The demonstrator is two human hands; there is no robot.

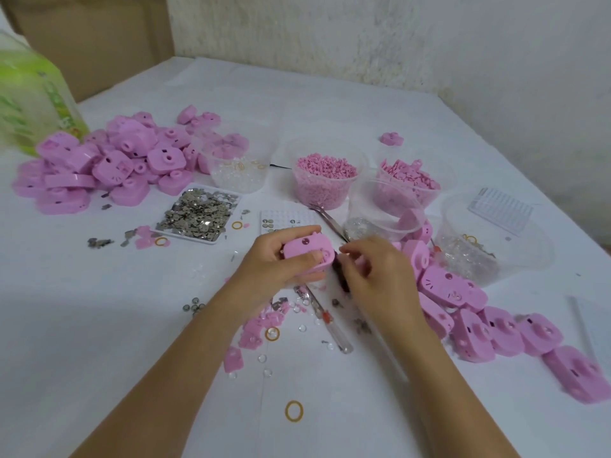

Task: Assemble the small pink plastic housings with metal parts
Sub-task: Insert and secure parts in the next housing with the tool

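Observation:
My left hand (271, 264) grips a pink plastic housing (305, 251) just above the table's middle, thumb on its front face. My right hand (377, 276) is curled right beside it and holds a dark slim tool (340, 272) whose end meets the housing's right edge. A white tray of small metal parts (198, 213) lies to the upper left. A pile of pink housings (109, 160) fills the far left, and another row of housings (479, 312) stretches along the right.
Clear tubs hold pink pellets (325, 180), pink pieces (410, 180) and clear bits (239, 166). Tweezers (327, 219) lie behind my hands. A clear-handled screwdriver (330, 322), rubber bands (293, 411) and small loose parts lie in front. A green bag (29, 90) stands far left.

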